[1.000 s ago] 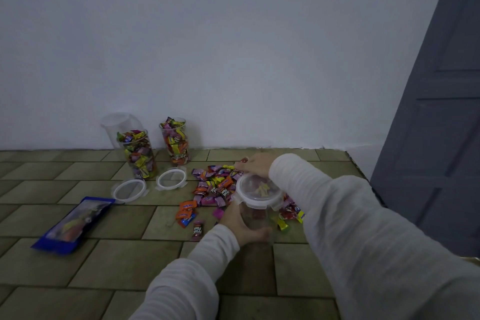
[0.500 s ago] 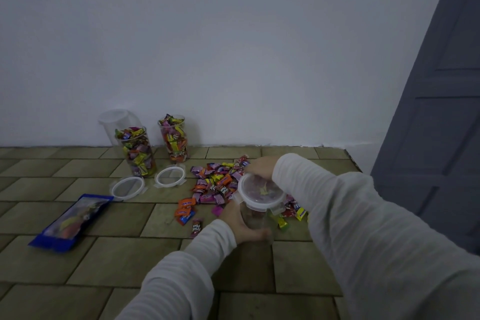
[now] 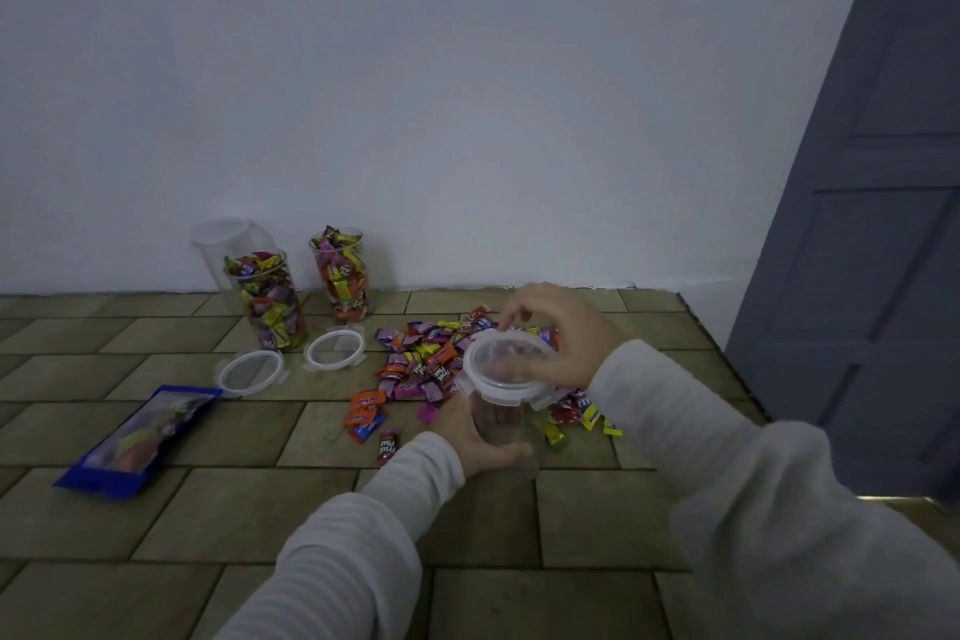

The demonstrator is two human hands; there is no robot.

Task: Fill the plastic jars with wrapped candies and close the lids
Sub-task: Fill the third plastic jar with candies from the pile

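Note:
My left hand grips the side of a clear plastic jar standing on the tiled floor. A round clear lid with clip tabs sits on top of it. My right hand rests on the lid's far and right rim, fingers curled over it. A heap of wrapped candies lies on the floor behind and beside the jar. Two open jars full of candies stand by the wall, with their two lids flat on the floor in front.
An empty clear jar stands behind the left filled one. A blue candy bag lies on the floor at the left. A white wall runs along the back. A dark grey door stands at the right.
My right hand has come further over the lid, with its fingers now on the rim. The jar and my left hand have hardly moved.

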